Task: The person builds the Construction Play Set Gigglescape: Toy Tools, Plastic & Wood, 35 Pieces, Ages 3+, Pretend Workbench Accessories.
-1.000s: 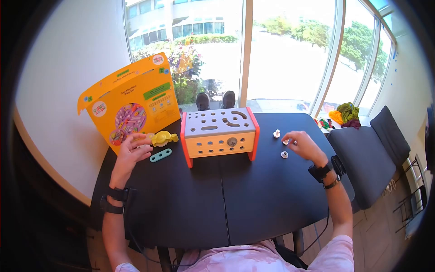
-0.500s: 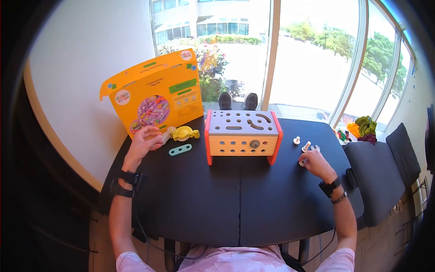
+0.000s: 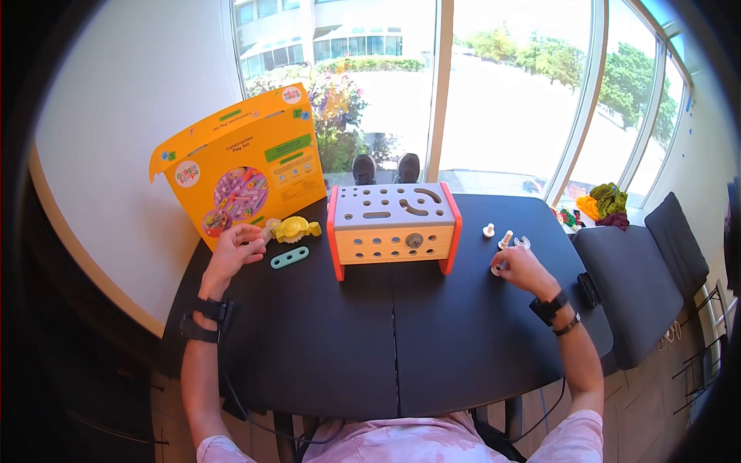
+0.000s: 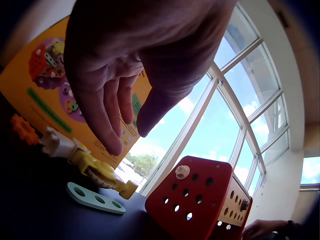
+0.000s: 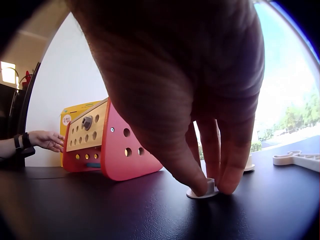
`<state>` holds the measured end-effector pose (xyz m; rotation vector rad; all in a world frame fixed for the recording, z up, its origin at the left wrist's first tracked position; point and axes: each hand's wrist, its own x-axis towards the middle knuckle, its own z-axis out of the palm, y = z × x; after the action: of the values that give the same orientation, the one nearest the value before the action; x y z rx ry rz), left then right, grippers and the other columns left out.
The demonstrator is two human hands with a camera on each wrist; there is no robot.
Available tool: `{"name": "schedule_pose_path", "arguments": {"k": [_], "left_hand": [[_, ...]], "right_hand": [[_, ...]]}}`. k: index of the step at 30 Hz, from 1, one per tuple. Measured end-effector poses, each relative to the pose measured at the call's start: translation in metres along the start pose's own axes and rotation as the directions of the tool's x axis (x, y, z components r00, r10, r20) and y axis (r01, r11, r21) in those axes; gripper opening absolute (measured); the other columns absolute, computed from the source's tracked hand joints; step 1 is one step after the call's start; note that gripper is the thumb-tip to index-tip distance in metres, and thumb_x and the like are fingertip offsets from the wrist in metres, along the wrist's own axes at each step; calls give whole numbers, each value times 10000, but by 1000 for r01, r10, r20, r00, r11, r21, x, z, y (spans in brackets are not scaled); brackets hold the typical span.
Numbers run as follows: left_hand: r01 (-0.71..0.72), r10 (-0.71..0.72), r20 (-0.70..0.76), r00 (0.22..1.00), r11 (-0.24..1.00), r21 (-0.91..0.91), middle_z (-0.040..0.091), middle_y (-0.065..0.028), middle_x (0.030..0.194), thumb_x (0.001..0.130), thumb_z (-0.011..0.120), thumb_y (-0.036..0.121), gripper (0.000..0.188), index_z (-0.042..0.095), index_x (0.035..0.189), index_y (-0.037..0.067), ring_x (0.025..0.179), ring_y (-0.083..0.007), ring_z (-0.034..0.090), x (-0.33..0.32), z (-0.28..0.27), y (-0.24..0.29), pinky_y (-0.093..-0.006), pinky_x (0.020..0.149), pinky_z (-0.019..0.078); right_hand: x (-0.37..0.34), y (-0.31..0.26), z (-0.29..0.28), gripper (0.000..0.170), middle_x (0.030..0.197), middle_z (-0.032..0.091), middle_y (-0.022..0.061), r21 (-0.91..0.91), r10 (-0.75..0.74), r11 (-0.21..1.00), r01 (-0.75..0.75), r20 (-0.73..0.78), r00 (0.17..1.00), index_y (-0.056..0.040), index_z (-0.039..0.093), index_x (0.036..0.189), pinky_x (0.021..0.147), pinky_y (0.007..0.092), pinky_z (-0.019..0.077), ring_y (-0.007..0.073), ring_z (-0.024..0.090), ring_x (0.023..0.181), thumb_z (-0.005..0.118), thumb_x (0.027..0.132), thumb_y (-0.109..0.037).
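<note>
My right hand (image 3: pixel 526 273) reaches down at the table's right side. Its thumb and fingertips pinch a small white flanged piece (image 5: pixel 204 191), which sits flange-down on the table. Beyond it are two white bolts (image 3: pixel 505 240) and a white open-ended wrench (image 5: pixel 300 159). My left hand (image 3: pixel 233 255) hovers with relaxed, gently bent fingers and nothing between them. Below it lie a yellow toy piece (image 4: pixel 97 170), a pale piece (image 4: pixel 57 144) and a teal strip (image 3: pixel 289 258) with three holes. Between the hands stands a toy workbench (image 3: pixel 394 245) with red ends and a grey bolt (image 3: pixel 414 241) in front.
An upright yellow box (image 3: pixel 239 166) stands behind the left hand, an orange gear (image 4: pixel 25 129) near its base. The black table (image 3: pixel 332 339) has a seam down its middle. Grey seats (image 3: pixel 641 293) adjoin its right side, and a window lies behind.
My right hand has come down from near the white bolts onto the flanged piece, uncovering the wrench. The left hand stays near the yellow piece. The head view has swung slightly.
</note>
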<state>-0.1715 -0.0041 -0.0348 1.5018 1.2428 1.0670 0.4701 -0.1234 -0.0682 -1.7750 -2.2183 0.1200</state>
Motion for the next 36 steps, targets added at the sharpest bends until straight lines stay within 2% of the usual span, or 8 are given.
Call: {"name": "schedule_pose_path", "arguments": {"k": [16, 17, 22, 25, 28, 31, 34, 36], "left_hand": [[26, -26, 1, 1000, 1000, 7, 736, -108, 1257, 1017, 802, 98, 321, 679, 1304, 23, 1013, -170, 778, 5, 0, -7, -280, 854, 668], [-24, 25, -8, 1000, 993, 120, 748, -112, 1235, 1002, 812, 101, 317, 692, 1283, 18, 999, -174, 779, 10, -2, -14, -283, 846, 662], [-205, 243, 35, 970, 726, 656, 798, -135, 1106, 911, 872, 128, 352, 749, 1216, 0, 920, -200, 779, 20, -3, -43, -328, 816, 636], [-174, 203, 51, 978, 649, 740, 807, -152, 1062, 865, 904, 172, 416, 773, 1223, 4, 929, -241, 777, 22, 5, -48, -378, 854, 629], [-220, 226, 110, 968, 548, 807, 810, -168, 1101, 882, 894, 234, 439, 783, 1248, 19, 1024, -306, 777, 25, 13, -53, -415, 942, 617], [-268, 235, 175, 956, 456, 849, 794, -210, 1173, 922, 846, 298, 418, 798, 1242, 33, 1171, -376, 742, 25, 23, -54, -473, 1039, 579], [-273, 216, 197, 957, 422, 865, 790, -207, 1192, 933, 828, 292, 383, 808, 1235, 57, 1170, -386, 735, 29, 31, -54, -481, 1044, 573], [-273, 225, 188, 956, 451, 850, 788, -201, 1182, 934, 823, 281, 365, 811, 1231, 69, 1149, -389, 734, 24, 34, -48, -484, 1023, 578]], "right_hand": [[2, 0, -2, 205, 957, 823, 143, 7, 24, 1000, -25, 30, 999, -51, 838, 1060, 870, 429, 618, 332, 787, 905, 748, 876, -50], [2, 0, -2, 203, 949, 823, 140, 13, 27, 1000, -28, 34, 999, -49, 835, 1064, 878, 428, 616, 330, 787, 904, 751, 879, -55], [0, -21, -21, 150, 965, 813, 133, 14, 57, 998, -58, 65, 996, -27, 814, 1035, 928, 440, 599, 328, 772, 947, 770, 906, -90], [7, -5, -19, 171, 1092, 783, 147, -10, -4, 1000, 3, -113, 994, -23, 797, 1092, 1014, 455, 559, 313, 735, 986, 775, 946, -108], [12, -4, -15, 181, 1241, 733, 161, -399, -204, 915, 52, -350, 914, -30, 771, 1148, 1020, 452, 557, 336, 712, 1097, 727, 980, -79], [19, 19, 0, 218, 1283, 700, 170, -498, -249, 864, 69, -304, 919, -43, 738, 1204, 988, 451, 564, 373, 689, 1135, 690, 991, -45], [30, 31, 3, 200, 1259, 710, 177, -356, 59, 930, -87, -89, 994, -37, 744, 1173, 975, 433, 571, 371, 700, 1107, 668, 989, -23], [30, 33, 4, 208, 1161, 730, 182, -225, 31, 972, -63, -143, 989, -9, 762, 1159, 932, 414, 589, 339, 725, 1022, 706, 961, -35]]}}
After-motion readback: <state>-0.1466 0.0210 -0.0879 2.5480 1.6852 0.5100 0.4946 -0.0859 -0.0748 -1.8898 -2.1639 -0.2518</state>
